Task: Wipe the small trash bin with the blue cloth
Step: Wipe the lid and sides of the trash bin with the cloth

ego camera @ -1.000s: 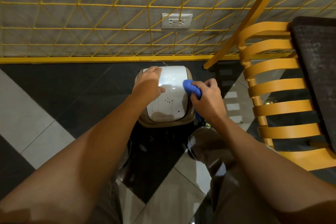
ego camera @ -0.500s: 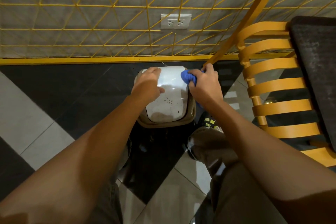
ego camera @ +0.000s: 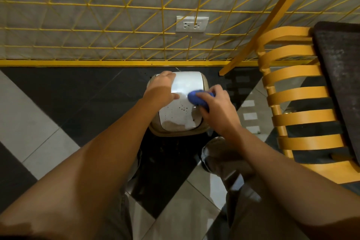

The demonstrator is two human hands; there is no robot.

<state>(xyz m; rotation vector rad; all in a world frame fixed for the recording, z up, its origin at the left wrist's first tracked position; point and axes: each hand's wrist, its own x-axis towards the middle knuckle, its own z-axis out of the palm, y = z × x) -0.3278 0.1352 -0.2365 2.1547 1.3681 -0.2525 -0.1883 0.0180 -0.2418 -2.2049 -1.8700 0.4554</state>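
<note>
Half the lid, at a guess, is wiped; we judge the job is mid-way. At centre frame our left hand lies with fingers spread flat over the upper left of the bin, steadying it without gripping anything. The lid's upper part looks clean and glossy. Lower down, dark specks and a smear near the bottom edge show, so that patch is not yet clean. Just right of the lid's middle, the cloth sits bunched on the lid, and our right hand has its fingers curled tight around it, pressing it down. The bin's tan sides are mostly hidden from here, so we cannot tell whether they are wiped.
</note>
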